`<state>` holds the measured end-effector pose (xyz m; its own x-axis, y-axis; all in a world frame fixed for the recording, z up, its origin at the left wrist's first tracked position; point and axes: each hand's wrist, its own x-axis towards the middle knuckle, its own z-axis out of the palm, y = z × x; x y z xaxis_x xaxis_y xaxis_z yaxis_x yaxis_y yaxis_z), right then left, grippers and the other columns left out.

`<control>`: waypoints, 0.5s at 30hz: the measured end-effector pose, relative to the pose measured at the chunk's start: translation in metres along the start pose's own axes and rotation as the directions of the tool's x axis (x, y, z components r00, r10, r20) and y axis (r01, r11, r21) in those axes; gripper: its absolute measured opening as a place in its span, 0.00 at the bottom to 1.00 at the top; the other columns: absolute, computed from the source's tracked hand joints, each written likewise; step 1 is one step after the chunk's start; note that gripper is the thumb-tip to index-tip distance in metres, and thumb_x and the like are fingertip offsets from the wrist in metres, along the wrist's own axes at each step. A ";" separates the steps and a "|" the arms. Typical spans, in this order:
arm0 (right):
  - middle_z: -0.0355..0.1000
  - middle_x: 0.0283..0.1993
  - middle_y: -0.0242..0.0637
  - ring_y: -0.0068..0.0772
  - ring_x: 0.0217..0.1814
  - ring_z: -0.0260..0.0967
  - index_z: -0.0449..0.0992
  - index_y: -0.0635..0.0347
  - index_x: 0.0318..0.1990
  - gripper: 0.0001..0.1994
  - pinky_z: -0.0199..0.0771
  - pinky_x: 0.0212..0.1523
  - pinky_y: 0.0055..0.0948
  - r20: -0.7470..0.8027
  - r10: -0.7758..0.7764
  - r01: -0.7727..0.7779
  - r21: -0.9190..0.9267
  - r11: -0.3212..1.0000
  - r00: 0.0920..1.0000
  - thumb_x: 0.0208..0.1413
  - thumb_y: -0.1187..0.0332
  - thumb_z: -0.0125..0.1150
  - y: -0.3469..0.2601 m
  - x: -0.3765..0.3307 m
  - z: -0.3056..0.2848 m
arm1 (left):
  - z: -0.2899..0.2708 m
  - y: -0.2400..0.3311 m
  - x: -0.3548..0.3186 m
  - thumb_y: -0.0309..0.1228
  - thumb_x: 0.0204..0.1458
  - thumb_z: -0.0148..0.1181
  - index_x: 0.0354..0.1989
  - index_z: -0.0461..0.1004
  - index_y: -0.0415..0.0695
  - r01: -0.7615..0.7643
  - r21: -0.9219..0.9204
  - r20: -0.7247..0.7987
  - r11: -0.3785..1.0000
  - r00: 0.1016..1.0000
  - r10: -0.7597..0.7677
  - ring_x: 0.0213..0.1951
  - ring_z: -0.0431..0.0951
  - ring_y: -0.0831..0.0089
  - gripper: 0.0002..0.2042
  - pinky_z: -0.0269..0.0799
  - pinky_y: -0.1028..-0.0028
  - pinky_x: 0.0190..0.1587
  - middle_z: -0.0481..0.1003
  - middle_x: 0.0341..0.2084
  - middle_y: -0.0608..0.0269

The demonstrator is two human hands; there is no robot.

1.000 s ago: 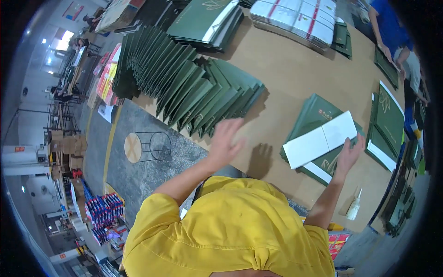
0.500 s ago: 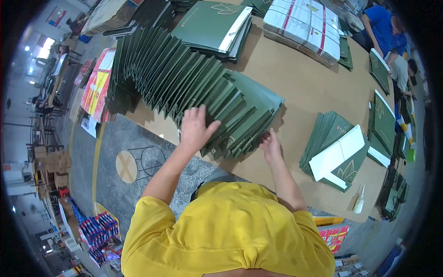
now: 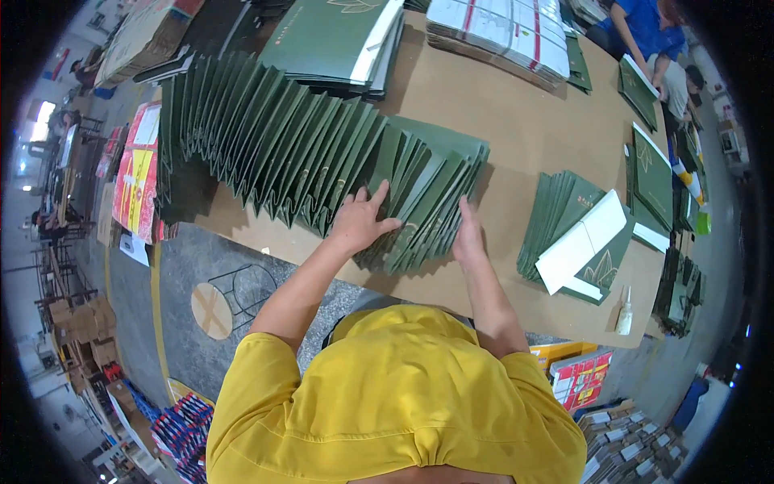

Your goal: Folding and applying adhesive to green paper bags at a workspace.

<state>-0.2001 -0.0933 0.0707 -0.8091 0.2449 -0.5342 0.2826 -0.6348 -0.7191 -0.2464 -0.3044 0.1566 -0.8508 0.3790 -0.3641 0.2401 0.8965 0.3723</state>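
Green folded cartons (image 3: 322, 153) lie fanned across the counter (image 3: 524, 129). Both hands have moved onto the fan's near end: left hand (image 3: 359, 222) flat, fingers spread; right hand (image 3: 469, 234) pressing its edge, leaving the white-topped stack (image 3: 576, 238) beyond.

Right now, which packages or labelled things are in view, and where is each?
Fanned green folded cartons: table centre, under both hands.
White and green flat pack: on the green stack to the right.
White bundles with red stripes: table's far edge.
Small white bottle: near right table edge.
Red and yellow boxes: floor, right.
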 end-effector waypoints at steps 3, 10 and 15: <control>0.65 0.56 0.43 0.37 0.55 0.64 0.61 0.67 0.57 0.26 0.63 0.56 0.35 -0.055 0.086 -0.090 -0.065 0.994 0.995 0.61 0.54 0.45 -0.033 0.023 -0.039 | 0.003 0.029 0.013 0.53 0.51 0.52 0.63 0.59 0.51 -0.030 0.006 -0.072 1.000 0.997 0.030 0.52 0.66 0.46 0.32 0.63 0.61 0.55 0.64 0.53 0.40; 0.64 0.57 0.46 0.37 0.57 0.63 0.58 0.70 0.60 0.28 0.59 0.58 0.34 -0.266 -0.163 0.092 -0.258 0.962 0.950 0.63 0.52 0.39 -0.061 0.070 -0.128 | 0.076 0.041 0.057 0.27 0.49 0.53 0.57 0.66 0.50 -0.558 -0.244 -0.284 0.793 0.823 0.491 0.55 0.63 0.53 0.22 0.57 0.55 0.57 0.65 0.53 0.57; 0.55 0.62 0.55 0.54 0.64 0.52 0.57 0.72 0.59 0.27 0.49 0.63 0.46 -0.303 -0.689 -0.002 -0.916 0.401 0.658 0.62 0.57 0.42 -0.061 0.031 -0.083 | 0.096 0.071 0.053 0.28 0.49 0.54 0.52 0.70 0.51 -0.490 -0.052 -0.417 0.870 0.803 0.427 0.51 0.65 0.56 0.18 0.56 0.56 0.54 0.67 0.49 0.59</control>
<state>-0.1998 0.0138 0.0604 -0.5715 0.8205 0.0093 0.5867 0.4165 -0.6945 -0.2300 -0.1982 0.0821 -0.7754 0.5911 0.2223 0.6010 0.5826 0.5471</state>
